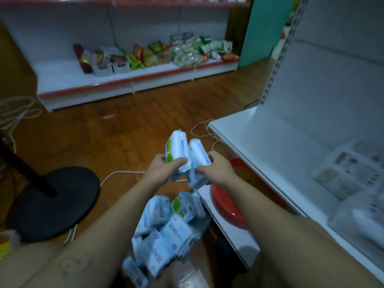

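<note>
Right now L hand (163,170) grips green-dot pack (175,146); R hand (215,170) grips blue pack (198,151); I judge them light, squashy, slick film; hold mid-body, not end seals.

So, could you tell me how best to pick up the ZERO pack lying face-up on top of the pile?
I'd come from above and pinch the ZERO pack across its narrow width, at the long edges. Its printed face lies up and clear, while neighbouring packs crowd its ends.

White shop shelves (280,142) with red edging stand on a wooden floor (124,129).
</note>
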Available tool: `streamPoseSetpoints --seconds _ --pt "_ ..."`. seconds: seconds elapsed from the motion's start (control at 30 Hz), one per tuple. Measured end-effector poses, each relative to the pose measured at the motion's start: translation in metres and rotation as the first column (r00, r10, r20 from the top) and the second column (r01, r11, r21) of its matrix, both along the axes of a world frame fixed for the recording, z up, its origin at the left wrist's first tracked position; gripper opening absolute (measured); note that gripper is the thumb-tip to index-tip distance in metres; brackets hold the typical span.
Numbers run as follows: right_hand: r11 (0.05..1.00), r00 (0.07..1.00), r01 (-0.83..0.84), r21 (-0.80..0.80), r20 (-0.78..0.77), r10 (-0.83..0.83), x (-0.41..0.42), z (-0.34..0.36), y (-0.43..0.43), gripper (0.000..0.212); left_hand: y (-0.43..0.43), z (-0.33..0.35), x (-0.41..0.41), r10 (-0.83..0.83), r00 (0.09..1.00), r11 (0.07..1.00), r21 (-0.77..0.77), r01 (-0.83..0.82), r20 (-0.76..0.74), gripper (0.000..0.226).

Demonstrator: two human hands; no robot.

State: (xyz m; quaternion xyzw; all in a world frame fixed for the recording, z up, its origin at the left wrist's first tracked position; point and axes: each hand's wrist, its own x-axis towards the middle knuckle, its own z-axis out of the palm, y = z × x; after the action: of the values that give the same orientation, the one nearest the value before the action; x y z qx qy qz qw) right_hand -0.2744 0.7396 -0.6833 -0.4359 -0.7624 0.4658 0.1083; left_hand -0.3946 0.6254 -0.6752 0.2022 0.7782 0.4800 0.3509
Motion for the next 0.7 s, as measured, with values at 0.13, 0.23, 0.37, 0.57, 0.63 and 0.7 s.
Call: streamPoseSetpoints --seconds 0.13,0.23,0.37,0.57,0.63,0.7 --pt "0.967 0.998 -0.011 0.256 0.068 -0.006 0.042 0.072 0.026 0.022 0.027 0.043 0.025 -0.044 0.997 0.993 0.110 0.050 -0.062 0.051" --pt "0.937 0.989 -0.007 0.349 0.139 -0.045 0.073 0.107 0.050 0.024 0.054 0.066 0.051 -0.096 0.993 0.979 0.173 0.106 -0.062 0.051" --pt "0.916 0.970 0.036 0.401 0.208 -0.129 0.112 0.134 0.092 0.025 0.100 0.078 0.081 -0.145 0.989 0.967 0.212 0.144 -0.010 0.057" --pt "0.935 0.914 0.120 0.334 0.330 -0.235 0.163 0.143 0.166 0.030 0.178 0.063 0.110 -0.133 0.990 0.975 0.172 0.139 -0.047 0.059" --pt "0.932 0.892 0.143 0.333 0.365 -0.267 0.173 0.141 0.187 0.029 0.205 0.055 0.117 -0.147 0.985 0.978 0.136 0.158 -0.087 0.063" --pt "0.923 0.875 0.182 0.339 0.372 -0.309 0.179 0.139 0.207 0.028 0.234 0.047 0.124 -0.135 0.987 0.978 0.145 0.147 -0.087 0.069"
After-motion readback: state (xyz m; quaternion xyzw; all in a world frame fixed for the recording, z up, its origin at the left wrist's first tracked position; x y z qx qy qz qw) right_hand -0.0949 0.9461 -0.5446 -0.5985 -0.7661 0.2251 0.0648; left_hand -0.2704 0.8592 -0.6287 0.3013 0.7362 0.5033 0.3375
